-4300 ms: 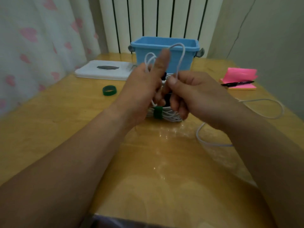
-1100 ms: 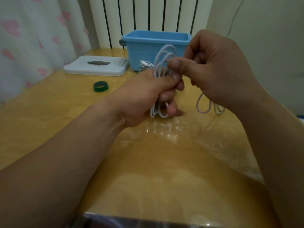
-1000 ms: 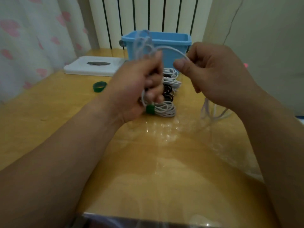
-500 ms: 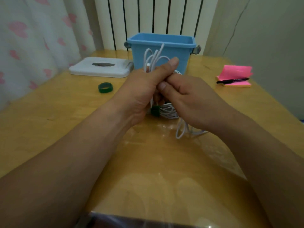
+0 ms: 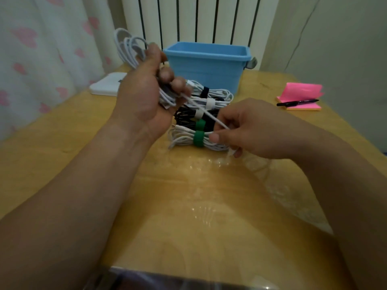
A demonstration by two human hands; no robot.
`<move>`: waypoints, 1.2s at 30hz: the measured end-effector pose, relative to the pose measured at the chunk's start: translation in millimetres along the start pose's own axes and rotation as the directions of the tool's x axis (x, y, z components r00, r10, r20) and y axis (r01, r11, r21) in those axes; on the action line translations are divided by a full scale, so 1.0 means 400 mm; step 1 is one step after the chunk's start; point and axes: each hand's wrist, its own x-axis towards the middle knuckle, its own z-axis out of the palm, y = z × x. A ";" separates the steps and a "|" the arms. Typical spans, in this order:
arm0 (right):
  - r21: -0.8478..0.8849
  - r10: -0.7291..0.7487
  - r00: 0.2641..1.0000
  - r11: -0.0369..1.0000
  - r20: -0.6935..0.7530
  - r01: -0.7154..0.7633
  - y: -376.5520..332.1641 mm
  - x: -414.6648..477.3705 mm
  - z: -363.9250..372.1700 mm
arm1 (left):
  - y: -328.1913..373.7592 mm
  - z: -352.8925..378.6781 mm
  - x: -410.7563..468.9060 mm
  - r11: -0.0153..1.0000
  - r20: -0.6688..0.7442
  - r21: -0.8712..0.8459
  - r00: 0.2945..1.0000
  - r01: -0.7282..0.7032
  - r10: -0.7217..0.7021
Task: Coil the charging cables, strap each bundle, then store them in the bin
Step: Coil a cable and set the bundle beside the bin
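While the left hand (image 5: pixel 144 97) clenches round a partly coiled white cable (image 5: pixel 129 47), the loops stick up past the thumb twd the far left corner of the table (image 5: pixel 188 206), held clear of the wood. The cable's free tail runs taut, slanting down to the right hand (image 5: pixel 247 130), which pinches it btwn thumb & forefinger near the plug end. Its other fingers are curled under. Can't tell if the plug touches the table top.

Just behind the tail, approx mid-table, is a row of strapped bundles (image 5: pixel 209 103) lying side by side & touching. Nearest is white w/ a green strap (image 5: pixel 198 139), next black w/ green, then black w/ a pale strap, white w/ white, & farthest white w/ a dark strap. That last one lies just in front of the blue bin (image 5: pixel 207 70), which stands upright at the middle of the far edge. Inside of the bin isn't visible.

A flat white box (image 5: pixel 106 85) sits at the far left corner, partly hidden by the left hand. A pink sticky-note pad (image 5: pixel 301 93) w/ a black pen (image 5: pixel 297 102) across it lies near the right edge, well apart from the bundles. A radiator (image 5: pixel 199 17) stands behind the far edge, & a curtain (image 5: pixel 41 49) w/ pink hearts hangs along the left edge.
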 end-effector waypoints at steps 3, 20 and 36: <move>-0.162 0.045 0.997 0.986 0.068 -0.033 0.020 -0.010 -0.038 | 0.020 -0.019 0.013 0.988 -0.015 0.155 0.999 -0.025 0.028; -0.126 -0.253 0.789 0.967 -0.559 0.222 0.027 -0.008 -0.045 | -0.047 0.041 -0.074 0.531 0.244 0.844 0.935 -0.072 -0.259; 0.136 -0.107 0.898 0.974 -0.427 0.181 -0.007 -0.006 -0.020 | -0.049 0.011 -0.010 0.964 -0.003 0.179 0.980 0.197 -0.200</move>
